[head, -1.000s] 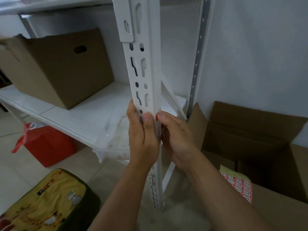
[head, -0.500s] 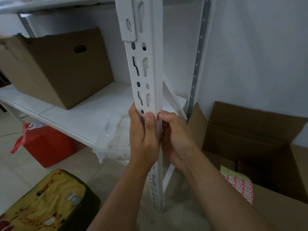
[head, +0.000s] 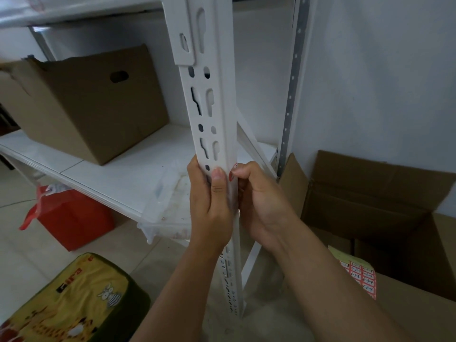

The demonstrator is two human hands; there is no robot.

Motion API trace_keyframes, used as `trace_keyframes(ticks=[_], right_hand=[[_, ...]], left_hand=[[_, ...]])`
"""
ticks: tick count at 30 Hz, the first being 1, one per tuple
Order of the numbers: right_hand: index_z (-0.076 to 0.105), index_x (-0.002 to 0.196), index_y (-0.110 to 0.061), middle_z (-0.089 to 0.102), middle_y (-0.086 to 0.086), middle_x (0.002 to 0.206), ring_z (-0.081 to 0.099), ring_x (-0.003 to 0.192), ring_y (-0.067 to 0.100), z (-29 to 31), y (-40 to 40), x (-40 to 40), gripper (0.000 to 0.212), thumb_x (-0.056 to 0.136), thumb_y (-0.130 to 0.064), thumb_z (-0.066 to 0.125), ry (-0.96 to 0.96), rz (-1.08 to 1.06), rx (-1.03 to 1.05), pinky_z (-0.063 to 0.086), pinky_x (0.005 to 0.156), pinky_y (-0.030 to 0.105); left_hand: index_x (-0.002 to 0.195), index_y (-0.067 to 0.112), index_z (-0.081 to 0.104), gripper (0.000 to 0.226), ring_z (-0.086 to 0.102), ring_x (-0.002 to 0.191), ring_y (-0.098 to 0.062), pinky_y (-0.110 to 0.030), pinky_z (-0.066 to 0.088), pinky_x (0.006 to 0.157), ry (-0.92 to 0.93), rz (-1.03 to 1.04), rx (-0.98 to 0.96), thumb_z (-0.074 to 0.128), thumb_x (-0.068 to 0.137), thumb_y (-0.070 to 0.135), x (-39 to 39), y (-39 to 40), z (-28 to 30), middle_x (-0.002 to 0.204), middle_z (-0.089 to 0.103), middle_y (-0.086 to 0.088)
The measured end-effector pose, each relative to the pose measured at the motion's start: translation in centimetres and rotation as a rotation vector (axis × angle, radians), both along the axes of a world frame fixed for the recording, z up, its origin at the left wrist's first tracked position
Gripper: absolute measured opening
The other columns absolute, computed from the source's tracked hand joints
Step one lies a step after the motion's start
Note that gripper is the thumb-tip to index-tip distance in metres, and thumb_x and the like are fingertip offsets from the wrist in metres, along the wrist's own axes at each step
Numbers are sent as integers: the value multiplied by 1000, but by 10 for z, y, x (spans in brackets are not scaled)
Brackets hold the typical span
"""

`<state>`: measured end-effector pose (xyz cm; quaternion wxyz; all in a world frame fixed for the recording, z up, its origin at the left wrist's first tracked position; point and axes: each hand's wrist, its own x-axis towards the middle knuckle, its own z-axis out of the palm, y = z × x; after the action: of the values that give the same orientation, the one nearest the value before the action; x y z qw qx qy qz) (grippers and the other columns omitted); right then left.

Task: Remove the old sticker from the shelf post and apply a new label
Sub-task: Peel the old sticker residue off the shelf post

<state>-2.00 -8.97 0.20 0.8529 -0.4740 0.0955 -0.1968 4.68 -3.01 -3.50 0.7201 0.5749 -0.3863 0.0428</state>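
A white slotted shelf post [head: 217, 114] rises up the middle of the view. My left hand [head: 212, 206] grips the post from the left, thumb lying flat on its front face. My right hand [head: 259, 201] curls round the post's right edge, and its thumb tip presses on a small red and white sticker [head: 233, 172] at that edge. Most of the sticker is hidden behind my thumb and the post's corner. A sheet of red labels [head: 362, 276] lies on a cardboard flap at the lower right.
A closed brown box [head: 88, 104] sits on the white shelf [head: 118, 174]. An open cardboard box [head: 375, 208] stands on the right by the wall. A clear plastic tub [head: 167, 208], a red bag [head: 71, 215] and a yellow printed cushion [head: 71, 299] are lower left.
Both hands stay on the post. My right thumb has curled tighter against the sticker at the post's right edge, and the view has drifted slightly.
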Motion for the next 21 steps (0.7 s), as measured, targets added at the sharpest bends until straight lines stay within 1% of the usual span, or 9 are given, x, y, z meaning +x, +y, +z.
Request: trace_keyframes(ticks=[3, 6, 8, 9, 11, 12, 14, 17, 21], right_hand=[[65, 115, -6, 68, 13, 116, 63, 111, 24, -5, 3, 0, 32, 94, -21, 46, -13, 10, 4, 53, 94, 37], [64, 116, -2, 66, 17, 119, 61, 115, 27, -4, 2, -1, 33, 94, -20, 46, -36, 36, 47, 51, 96, 37], [65, 114, -2, 68, 16, 116, 63, 112, 26, -3, 3, -1, 31, 93, -16, 46, -35, 48, 29, 53, 94, 35], [66, 110, -4, 70, 13, 111, 65, 109, 24, -4, 4, 1, 27, 93, -13, 47, -11, 15, -23, 53, 91, 34], [68, 102, -8, 73, 7, 104, 68, 102, 21, -8, 7, 4, 18, 92, -10, 53, 35, -78, -118, 54, 89, 34], [68, 100, -9, 73, 7, 103, 68, 102, 21, -9, 8, 4, 16, 92, -10, 54, 33, -95, -123, 54, 90, 35], [68, 99, -9, 71, 9, 109, 66, 106, 23, -8, 8, 2, 18, 92, -11, 52, -21, -35, -70, 53, 92, 37], [68, 106, -9, 70, 11, 113, 65, 108, 22, -4, 7, -3, 28, 94, -22, 48, -58, 24, 11, 54, 90, 33], [75, 85, -17, 73, 7, 99, 68, 97, 19, 0, 7, -2, 33, 95, -18, 44, -36, 12, -6, 56, 87, 33]], left_hand=[[125, 3, 38, 49, 55, 88, -7, -18, 48, 74, 36, -10, -5, 36, 95, 41, -1, 1, 1, 95, 53, 8], [127, 0, 37, 48, 56, 89, -5, -16, 49, 74, 54, -17, -17, 37, 96, 36, -3, 0, 2, 98, 52, 5], [128, 2, 37, 53, 56, 90, -6, -18, 49, 74, 52, -17, -14, 37, 93, 43, -2, 0, 2, 100, 53, 5], [128, 4, 37, 52, 57, 90, -7, -19, 50, 74, 58, -19, -15, 38, 93, 43, -2, 0, 2, 99, 53, 7], [127, 7, 38, 43, 59, 89, -8, -21, 50, 74, 81, -33, -21, 38, 96, 37, -1, 0, 2, 98, 56, 10], [126, 6, 38, 40, 59, 89, -8, -21, 50, 74, 89, -42, -25, 37, 97, 33, -1, 0, 2, 97, 56, 10], [124, 2, 38, 41, 56, 87, -6, -19, 49, 73, 91, -60, -37, 38, 97, 33, -1, 0, 1, 94, 54, 10], [124, 1, 38, 52, 55, 88, -8, -19, 49, 74, 74, -65, -41, 39, 93, 42, 0, 1, 2, 96, 52, 7], [124, -1, 38, 56, 54, 86, -7, -17, 48, 72, 60, -54, -36, 38, 92, 44, -1, 1, 2, 96, 51, 5]])
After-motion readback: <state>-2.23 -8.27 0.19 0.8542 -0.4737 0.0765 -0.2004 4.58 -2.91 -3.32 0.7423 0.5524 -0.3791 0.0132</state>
